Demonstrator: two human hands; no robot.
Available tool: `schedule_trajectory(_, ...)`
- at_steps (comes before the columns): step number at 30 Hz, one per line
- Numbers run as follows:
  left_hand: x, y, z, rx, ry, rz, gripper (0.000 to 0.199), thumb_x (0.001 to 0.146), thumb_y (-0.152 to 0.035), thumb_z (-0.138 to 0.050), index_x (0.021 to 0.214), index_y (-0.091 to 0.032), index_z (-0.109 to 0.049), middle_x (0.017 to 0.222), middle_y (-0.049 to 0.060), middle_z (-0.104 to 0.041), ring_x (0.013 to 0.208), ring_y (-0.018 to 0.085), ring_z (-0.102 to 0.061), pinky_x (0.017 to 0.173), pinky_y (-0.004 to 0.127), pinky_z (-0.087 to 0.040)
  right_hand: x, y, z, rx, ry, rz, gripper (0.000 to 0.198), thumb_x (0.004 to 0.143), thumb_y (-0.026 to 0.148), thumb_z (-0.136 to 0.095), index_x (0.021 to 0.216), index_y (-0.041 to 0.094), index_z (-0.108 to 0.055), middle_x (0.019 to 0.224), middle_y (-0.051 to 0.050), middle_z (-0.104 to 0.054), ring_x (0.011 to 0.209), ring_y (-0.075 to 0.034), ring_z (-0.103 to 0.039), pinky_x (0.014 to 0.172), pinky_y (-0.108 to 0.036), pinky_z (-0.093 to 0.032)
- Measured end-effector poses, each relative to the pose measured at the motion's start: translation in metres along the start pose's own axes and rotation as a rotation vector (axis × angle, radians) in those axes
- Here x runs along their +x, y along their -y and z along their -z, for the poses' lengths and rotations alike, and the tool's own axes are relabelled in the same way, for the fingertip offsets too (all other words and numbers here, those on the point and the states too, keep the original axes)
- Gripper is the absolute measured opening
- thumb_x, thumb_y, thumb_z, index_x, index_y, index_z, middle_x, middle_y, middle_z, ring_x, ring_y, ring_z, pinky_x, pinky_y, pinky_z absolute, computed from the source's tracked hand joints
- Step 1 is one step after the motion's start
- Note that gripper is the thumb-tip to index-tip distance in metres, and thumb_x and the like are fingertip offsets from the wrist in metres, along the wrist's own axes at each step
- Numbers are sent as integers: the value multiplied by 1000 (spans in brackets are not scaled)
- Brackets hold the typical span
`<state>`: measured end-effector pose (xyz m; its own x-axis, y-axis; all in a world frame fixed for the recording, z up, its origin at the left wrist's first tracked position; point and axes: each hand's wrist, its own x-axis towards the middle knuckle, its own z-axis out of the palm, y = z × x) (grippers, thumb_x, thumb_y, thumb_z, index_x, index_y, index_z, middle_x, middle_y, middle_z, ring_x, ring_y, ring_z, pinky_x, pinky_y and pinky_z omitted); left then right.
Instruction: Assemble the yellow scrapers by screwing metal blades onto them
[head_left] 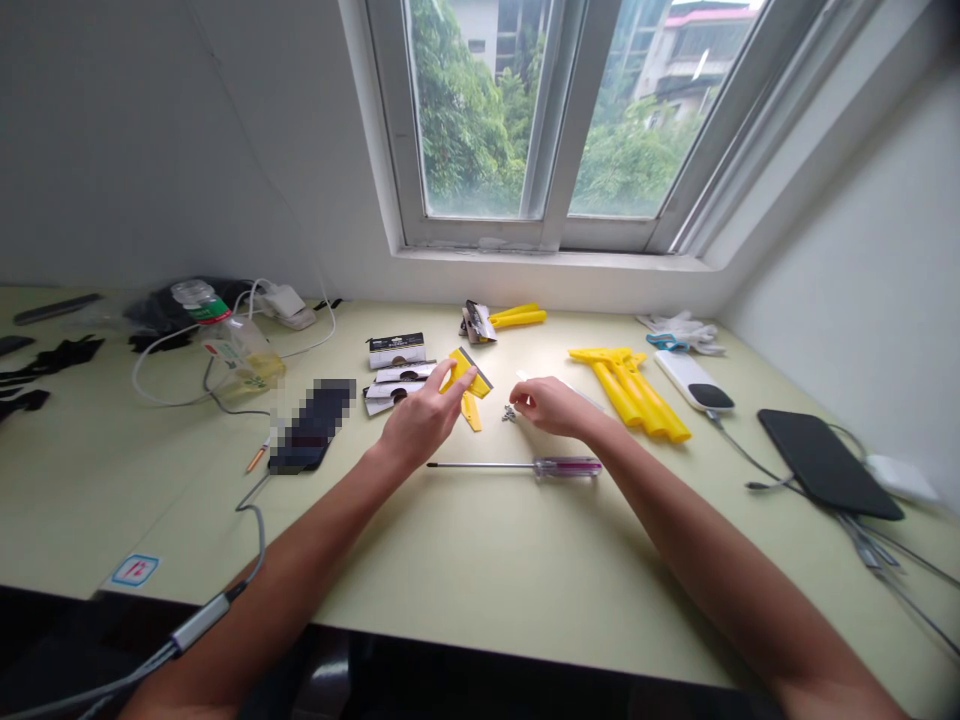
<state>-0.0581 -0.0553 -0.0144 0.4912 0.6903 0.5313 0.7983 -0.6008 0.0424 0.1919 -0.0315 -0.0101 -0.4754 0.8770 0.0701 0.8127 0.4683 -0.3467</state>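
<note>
My left hand grips a yellow scraper head with a dark blade strip along its edge. Just below it on the table lies another yellow piece, partly covered by the scraper head. My right hand has its thumb and fingertips pinched together beside a small pile of screws; what is between them, if anything, is too small to make out. In front of both hands lies a screwdriver with a clear and purple handle, its shaft pointing left.
Yellow handles lie to the right, near a white power bank and gloves. Black-and-white packages and a phone are on the left, with a bottle behind. A packaged yellow tool lies at the back. Cables run along both sides.
</note>
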Motion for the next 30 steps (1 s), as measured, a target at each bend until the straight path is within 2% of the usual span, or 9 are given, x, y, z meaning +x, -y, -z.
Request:
schedule_trajectory(9,-1,-6,2,8,41,-6,37,94,-20,-49,131,-20,-52,138,16,-51,82,18,-71,67,31,-61,-4,0,0,-35,66,-41,14,83,24,-58,90,22,-69,88,-4,-73,75,-19,-64,66,-28,-43)
schedule_trajectory(14,-3,-9,0,37,81,-25,36,94,-17,-46,130,-20,-50,140,17,-50,82,18,-71,66,31,-61,-4,2,-1,-49,74,-52,12,83,22,-57,84,20,-70,87,-6,-73,78,-20,-64,68,-28,-43)
schedule_trajectory(18,-4,-11,0,44,66,-44,35,95,-17,-45,129,-20,-51,140,18,-49,81,19,-71,62,30,-61,-3,1,-3,-39,76,-41,14,81,17,-57,81,20,-70,87,-7,-73,79,-20,-64,70,-28,-43)
schedule_trajectory(23,-5,-12,0,32,27,-97,34,94,-16,-44,128,-20,-52,142,18,-47,85,20,-72,61,29,-61,-4,5,4,-5,28,-52,16,84,21,-54,82,20,-70,86,-6,-73,77,-19,-64,69,-28,-43)
schedule_trajectory(26,-7,-13,0,14,44,-138,36,94,-14,-43,129,-18,-52,142,18,-48,88,21,-72,65,31,-62,-5,16,14,189,-64,-99,23,90,30,-49,86,19,-69,87,-5,-73,76,-17,-64,69,-26,-45)
schedule_trajectory(30,-9,-17,-1,27,59,-181,37,94,-14,-44,130,-18,-53,141,19,-50,97,26,-70,67,34,-62,-6,35,24,588,-103,-162,32,89,42,-51,76,16,-65,75,-5,-69,63,-14,-60,60,-25,-46)
